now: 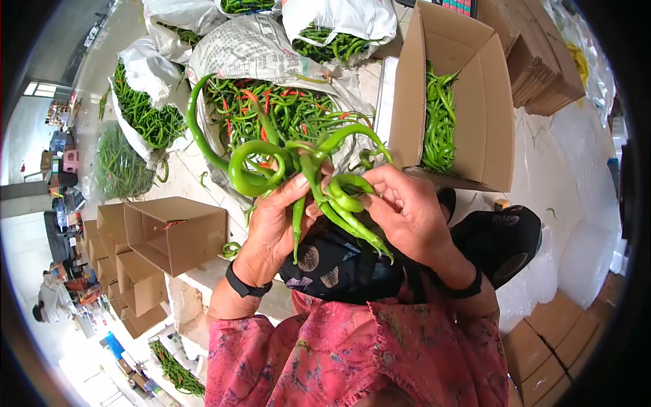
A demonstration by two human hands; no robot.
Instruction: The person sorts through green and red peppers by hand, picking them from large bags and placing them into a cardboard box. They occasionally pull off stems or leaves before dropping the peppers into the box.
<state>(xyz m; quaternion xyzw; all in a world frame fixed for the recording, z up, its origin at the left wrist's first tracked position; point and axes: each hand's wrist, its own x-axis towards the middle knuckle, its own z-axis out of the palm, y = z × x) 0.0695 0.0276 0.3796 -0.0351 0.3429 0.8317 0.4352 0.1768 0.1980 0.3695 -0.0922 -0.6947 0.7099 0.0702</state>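
Note:
My left hand (274, 220) grips a bunch of long, curled green chili peppers (271, 159) by their stems, held up in front of me. My right hand (407, 210) pinches a few more green peppers (349, 203) from the same bunch, their tips hanging down over my dark trousers. Both wrists wear black bands. Behind the bunch lies an open white sack (251, 51) full of green and some red peppers (285, 108).
An open cardboard box (485, 102) partly filled with green peppers stands at the right, flat cartons (542, 61) stacked behind it. More sacks of peppers (146, 112) lie at the left. Empty boxes (173, 234) sit at lower left. A person (54, 298) works at far left.

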